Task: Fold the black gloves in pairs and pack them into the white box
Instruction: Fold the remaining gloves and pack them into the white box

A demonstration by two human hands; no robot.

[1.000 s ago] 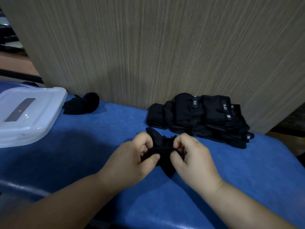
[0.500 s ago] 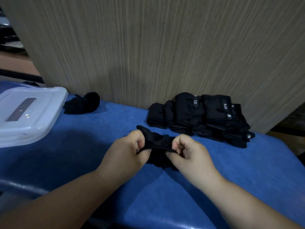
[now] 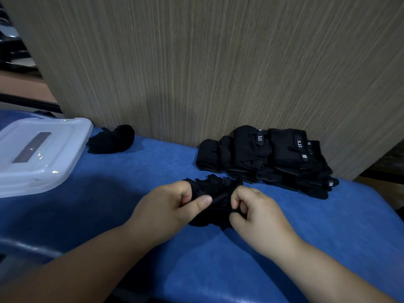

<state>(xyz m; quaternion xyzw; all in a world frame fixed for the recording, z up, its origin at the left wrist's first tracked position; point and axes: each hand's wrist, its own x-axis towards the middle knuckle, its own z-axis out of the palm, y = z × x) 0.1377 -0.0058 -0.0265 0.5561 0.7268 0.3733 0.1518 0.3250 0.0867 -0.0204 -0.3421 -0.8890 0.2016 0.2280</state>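
Observation:
A bunched pair of black gloves (image 3: 215, 193) lies on the blue table (image 3: 240, 259) at the centre. My left hand (image 3: 172, 206) pinches its left side between thumb and curled fingers. My right hand (image 3: 255, 213) grips its right side with curled fingers. Behind them, against the wall, sits a pile of black gloves (image 3: 269, 158) with small white labels. One folded black pair (image 3: 113, 139) rests at the back left, beside the white box (image 3: 37, 154), whose lid is on.
A ribbed beige wall panel (image 3: 207, 68) stands along the table's back edge. The blue table's right edge falls away near the glove pile. The white box overhangs the left part of the table.
The bunched gloves shifted a little away from me between my hands, and both hands re-gripped them; the bundle now looks more compact. The pile, folded pair and box stayed put.

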